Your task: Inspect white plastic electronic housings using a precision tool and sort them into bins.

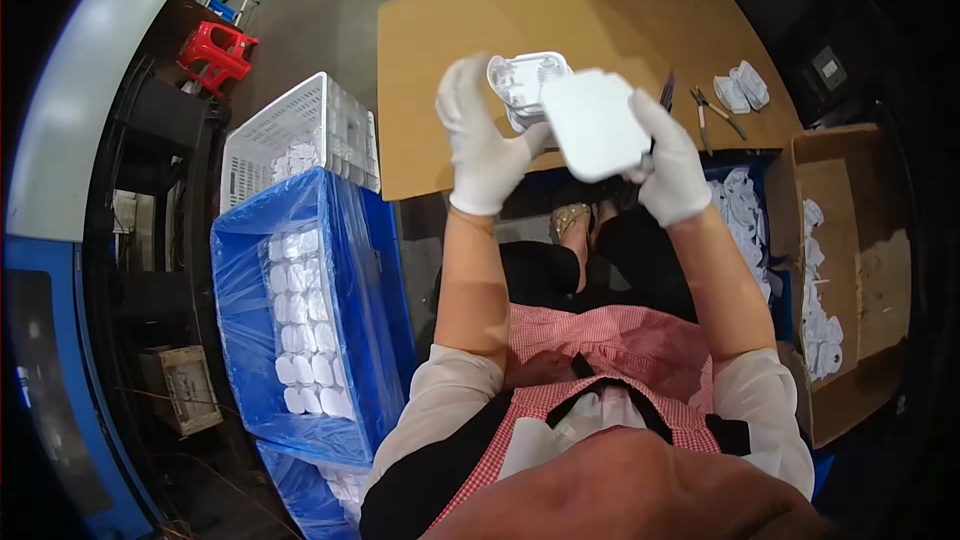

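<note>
A flat white plastic cover (596, 126) with rounded corners is in my gloved right hand (672, 162), its smooth face up. The fingers close around its right edge. My gloved left hand (480, 140) is open, fingers apart and a little blurred, with the thumb close to the cover's left edge; whether it touches cannot be told. Just beyond the hands, a white plastic housing (522, 80) with moulded inner ribs lies on the brown tabletop (440, 50). The cover hides its right part.
On the table's right lie pliers (705, 120) and white parts (741, 88). A cardboard box (870, 310) stands at the right. At the left are a blue-lined crate (345, 320) of stacked white pieces, a white basket (285, 125) and a red stool (216, 55).
</note>
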`<state>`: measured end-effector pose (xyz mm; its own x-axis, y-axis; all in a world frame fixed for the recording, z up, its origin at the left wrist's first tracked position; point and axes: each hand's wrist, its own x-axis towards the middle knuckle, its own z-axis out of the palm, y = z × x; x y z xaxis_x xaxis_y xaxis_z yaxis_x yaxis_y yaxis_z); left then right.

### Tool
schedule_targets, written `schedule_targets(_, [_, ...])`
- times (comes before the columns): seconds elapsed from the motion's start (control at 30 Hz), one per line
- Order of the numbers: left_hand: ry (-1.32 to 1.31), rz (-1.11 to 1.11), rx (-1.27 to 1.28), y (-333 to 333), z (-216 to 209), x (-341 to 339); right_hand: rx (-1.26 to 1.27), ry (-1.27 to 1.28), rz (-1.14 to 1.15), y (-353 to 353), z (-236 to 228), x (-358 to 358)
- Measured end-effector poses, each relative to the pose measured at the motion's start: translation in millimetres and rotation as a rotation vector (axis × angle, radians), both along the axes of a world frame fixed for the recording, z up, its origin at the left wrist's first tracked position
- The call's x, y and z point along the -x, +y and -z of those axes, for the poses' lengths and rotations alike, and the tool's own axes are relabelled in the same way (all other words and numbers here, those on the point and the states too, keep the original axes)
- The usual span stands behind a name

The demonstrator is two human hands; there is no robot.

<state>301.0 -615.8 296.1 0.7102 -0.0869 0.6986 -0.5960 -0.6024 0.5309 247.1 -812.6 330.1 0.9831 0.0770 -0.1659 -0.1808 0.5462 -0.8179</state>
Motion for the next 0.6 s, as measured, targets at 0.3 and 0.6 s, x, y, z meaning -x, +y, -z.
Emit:
schedule_targets(0.3, [0.411, 0.58, 0.366, 16.0, 65.8, -82.0, 0.2, 0.064, 0.336, 42.9, 22.0, -87.0])
schedule_targets(0.6, [0.522, 0.682, 0.595, 7.3, 65.1, -77.6, 0.382, 0.104, 0.348, 56.7, 33.8, -98.1])
